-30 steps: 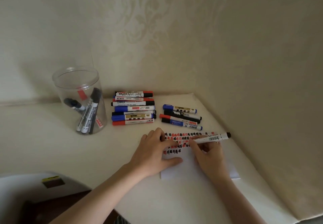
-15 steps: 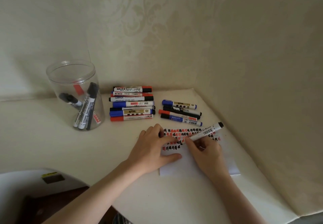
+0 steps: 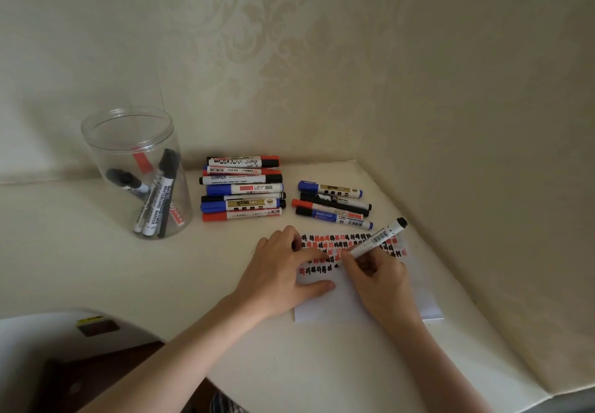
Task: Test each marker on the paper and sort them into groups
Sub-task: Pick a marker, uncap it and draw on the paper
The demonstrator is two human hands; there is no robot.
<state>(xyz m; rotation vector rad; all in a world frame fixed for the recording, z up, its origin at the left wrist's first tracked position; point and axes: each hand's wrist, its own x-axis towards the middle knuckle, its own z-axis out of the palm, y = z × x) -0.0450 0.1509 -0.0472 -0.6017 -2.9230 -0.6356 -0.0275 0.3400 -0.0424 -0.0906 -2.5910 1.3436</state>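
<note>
White barrel angled up and to the right, the black-capped whiteboard marker (image 3: pixel 376 240) now sits steeper in the right hand (image 3: pixel 380 280) than a second ago, when it lay almost level across the sheet; its capped end has swung up toward the wall corner while its writing tip has come down onto the white paper sheet (image 3: pixel 363 303), at the end of the lowest row of red and black test marks. That reads as the writing stroke under way, so this marker is being tested rather than sorted yet. Its long axis runs from lower left at the tip to upper right at the cap. The right hand's fingers are curled round the lower barrel in a pen grip. The left hand (image 3: pixel 283 274) lies flat with fingers straight, pressing the paper's left edge to the cream tabletop (image 3: pixel 96 267). Behind the paper lie two sorted rows of markers, the larger group (image 3: pixel 241 188) and the smaller group (image 3: pixel 331 203), and a clear plastic jar (image 3: pixel 135 171) holds those left over.
</note>
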